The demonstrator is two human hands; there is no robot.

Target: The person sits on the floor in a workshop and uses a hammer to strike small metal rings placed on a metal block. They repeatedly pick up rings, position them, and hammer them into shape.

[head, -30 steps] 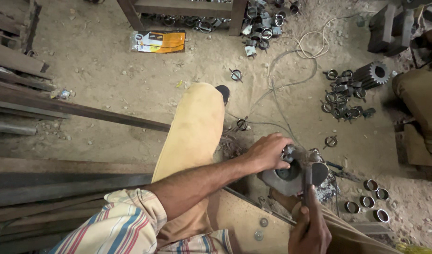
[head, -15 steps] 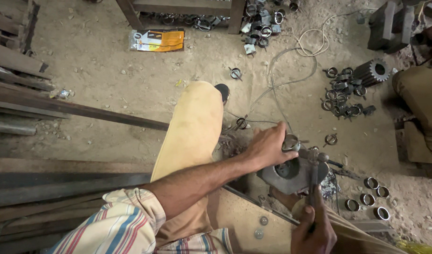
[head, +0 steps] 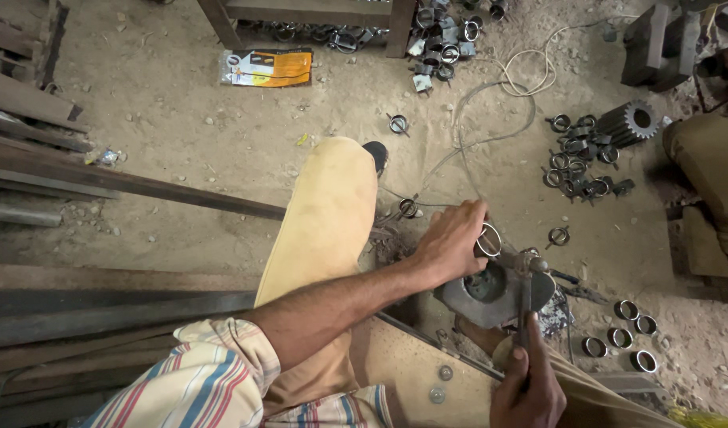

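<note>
Centre right: left hand (head: 451, 242) pinches 1 metal ring (head: 488, 239) over the grey block (head: 491, 295); right hand (head: 529, 386) grips a hammer handle (head: 525, 305), poised.

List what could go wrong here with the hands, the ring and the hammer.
The left hand holds a metal ring on the grey block, right beside the hammer gripped by the right hand: a misplaced blow might catch the fingers. The ring could also spring off into the sandy floor.
</note>
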